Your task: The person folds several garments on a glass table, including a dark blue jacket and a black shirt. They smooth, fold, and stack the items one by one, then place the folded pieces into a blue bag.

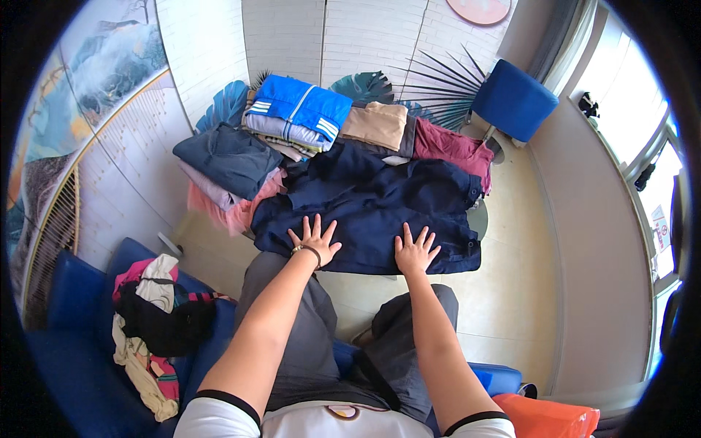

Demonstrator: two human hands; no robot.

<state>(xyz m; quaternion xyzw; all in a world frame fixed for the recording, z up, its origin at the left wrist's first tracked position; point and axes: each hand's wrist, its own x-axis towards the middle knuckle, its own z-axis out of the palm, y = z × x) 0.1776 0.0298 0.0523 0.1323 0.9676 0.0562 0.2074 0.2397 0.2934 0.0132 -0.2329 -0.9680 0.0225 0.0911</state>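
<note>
A dark navy garment (372, 197) with buttons at its right side lies spread over the near part of a table (476, 215). My left hand (315, 247) rests palm down on its lower left, fingers spread, a dark band at the wrist. My right hand (415, 252) lies the same way on its lower right. Behind the garment are folded piles: a dark grey one (219, 157) over lilac and pink cloth at left, a blue zipped jacket (292, 106) on layered clothes, a beige piece (372, 128) and a maroon piece (445, 142).
A blue seat (66, 365) at left holds tangled clothes (161, 321). A blue chair (515, 98) stands behind the table at right. Decorated panels (87, 109) border the left and back; a windowed wall (606, 241) runs along the right. An orange bag (555, 416) sits lower right.
</note>
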